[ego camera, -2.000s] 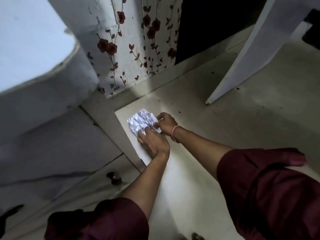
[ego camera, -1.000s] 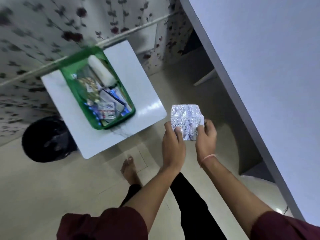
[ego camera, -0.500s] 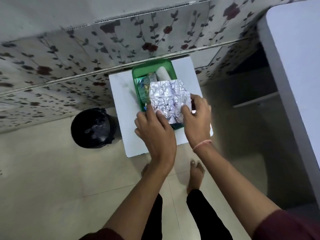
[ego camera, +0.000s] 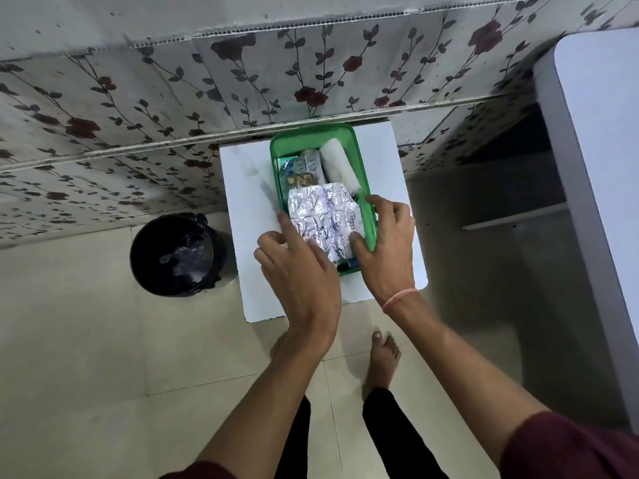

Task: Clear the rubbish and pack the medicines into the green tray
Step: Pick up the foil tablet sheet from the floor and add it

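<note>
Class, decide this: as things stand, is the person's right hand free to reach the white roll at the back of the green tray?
Probably yes. The right hand sits at the green tray rim, and the white roll lies uncovered just beyond the foil strips.

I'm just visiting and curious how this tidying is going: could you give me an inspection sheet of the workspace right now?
Surface: small white table against the floral wall, carrying the green plastic tray.
Job's things: silver foil blister sheet lying over the tray's contents; white roll and small packets inside.
Clutter: nothing seen on the table.
Grippers: left hand and right hand both touching the sheet's near edge, fingers spread.
Cables: nothing seen.
Surroundings: black lined bin on the tiled floor left of the table; bare feet below.
</note>
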